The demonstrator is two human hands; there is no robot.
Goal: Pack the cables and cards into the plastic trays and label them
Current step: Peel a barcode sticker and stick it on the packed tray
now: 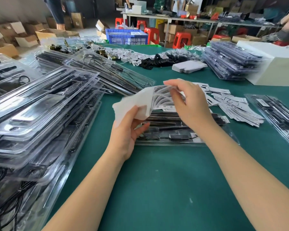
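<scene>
My left hand (128, 129) grips the near corner of a white sheet of barcode labels (145, 99), holding it bent above the table. At the sheet's upper right edge my right hand (188, 104) has its fingers curled onto the labels, pinching there. Under both hands a clear plastic tray (173, 132) lies flat on the green table, packed with black cables and a small black module. Part of the tray is hidden by my hands and the sheet.
A tall slanted heap of packed clear trays (40, 114) fills the left side. More packed trays (230, 62) are stacked far right beside a white box (277, 67). Loose white label strips (235, 104) lie right of centre, and one tray (280, 114) lies at the right edge.
</scene>
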